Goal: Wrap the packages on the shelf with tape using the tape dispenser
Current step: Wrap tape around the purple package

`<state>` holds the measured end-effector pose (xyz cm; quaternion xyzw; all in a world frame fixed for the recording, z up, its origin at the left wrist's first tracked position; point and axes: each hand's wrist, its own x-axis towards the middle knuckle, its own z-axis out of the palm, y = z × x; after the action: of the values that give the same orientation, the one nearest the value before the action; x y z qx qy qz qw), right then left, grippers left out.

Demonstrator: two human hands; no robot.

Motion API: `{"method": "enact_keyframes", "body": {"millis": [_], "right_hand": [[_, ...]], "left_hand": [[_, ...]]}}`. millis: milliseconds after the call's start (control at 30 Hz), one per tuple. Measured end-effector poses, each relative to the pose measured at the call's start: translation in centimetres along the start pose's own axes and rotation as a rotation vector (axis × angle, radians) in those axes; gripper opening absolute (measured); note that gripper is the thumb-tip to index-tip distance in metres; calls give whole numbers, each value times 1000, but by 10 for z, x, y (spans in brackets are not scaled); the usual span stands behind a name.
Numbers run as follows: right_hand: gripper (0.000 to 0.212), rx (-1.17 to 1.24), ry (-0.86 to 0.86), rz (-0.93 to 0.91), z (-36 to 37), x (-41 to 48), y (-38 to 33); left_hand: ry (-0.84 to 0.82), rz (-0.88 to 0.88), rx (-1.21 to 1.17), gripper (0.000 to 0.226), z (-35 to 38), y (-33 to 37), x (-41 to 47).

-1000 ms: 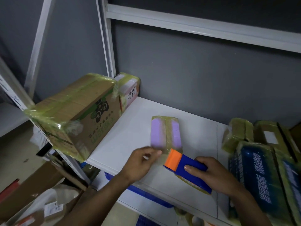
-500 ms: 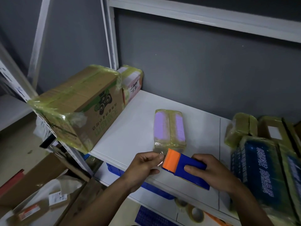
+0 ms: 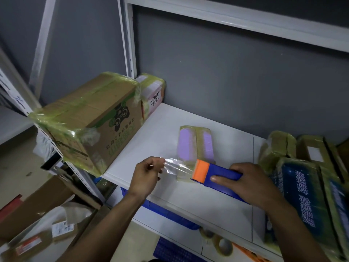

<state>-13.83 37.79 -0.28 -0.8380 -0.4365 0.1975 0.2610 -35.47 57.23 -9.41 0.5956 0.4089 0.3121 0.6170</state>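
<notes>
The white shelf (image 3: 151,144) is carrying the purple package (image 3: 195,144) at its middle. Just in front of it, the right hand (image 3: 251,184) is curling its fingers (image 3: 222,179) round the blue-and-orange tape dispenser (image 3: 217,173). The left hand (image 3: 145,173) is pinching the clear tape strip (image 3: 177,167) stretched from the dispenser.

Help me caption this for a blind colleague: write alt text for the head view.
A left hand pinches a strip of clear tape stretched from a blue-and-orange tape dispenser held by the right hand, near a purple package on a white shelf.

Probably stockroom: metal shelving (image 3: 151,140), taped parcels (image 3: 90,114)
</notes>
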Motion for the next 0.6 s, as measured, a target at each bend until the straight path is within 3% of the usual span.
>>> {"method": "enact_keyframes", "body": {"millis": [300,533,600], "right_hand": [[62,-343,12,70,9,24,-34],[74,-488,-13,164,16,45,-42],[75,-493,-21,173,15,48,-42]], "left_hand": [[120,-92,-90,10,24,-34,21],[18,-103,-71,8,47,-37,26],[-42,-115,-38,34,53,-37,29]]}}
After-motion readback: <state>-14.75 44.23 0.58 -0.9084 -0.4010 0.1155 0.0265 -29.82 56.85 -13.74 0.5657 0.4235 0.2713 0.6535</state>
